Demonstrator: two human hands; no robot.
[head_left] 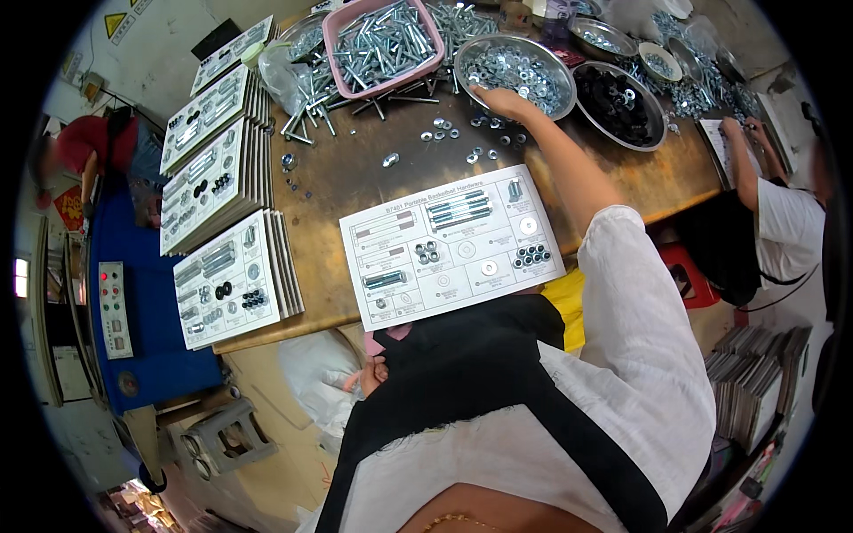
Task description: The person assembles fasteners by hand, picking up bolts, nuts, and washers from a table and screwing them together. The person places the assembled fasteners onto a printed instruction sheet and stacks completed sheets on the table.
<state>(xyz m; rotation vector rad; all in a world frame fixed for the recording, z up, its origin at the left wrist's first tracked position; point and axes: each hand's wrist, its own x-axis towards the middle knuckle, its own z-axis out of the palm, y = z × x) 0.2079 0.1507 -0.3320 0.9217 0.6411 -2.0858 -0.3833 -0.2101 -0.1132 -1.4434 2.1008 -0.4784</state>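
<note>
My right hand [503,102] reaches over the near rim of a metal bowl [567,108] of washers and nuts, its fingers drawn together; anything in them is too small to make out. Low by my lap is my left hand [373,375], fingers curled and partly hidden by my black apron [462,364]. Between my arms a white printed card [422,306] lies at the table's front edge. On it rest long bolts [458,211], shorter bolts [386,279], two groups of nuts [427,252] and pale washers [528,226].
Stacked cards [203,209] bearing hardware line the table's left side. A pink basket [330,44] of bolts stands at the back, with loose bolts around it. Right of my bowl is another bowl [659,133] with black parts. One person [786,213] works at far right, another [89,151] at far left.
</note>
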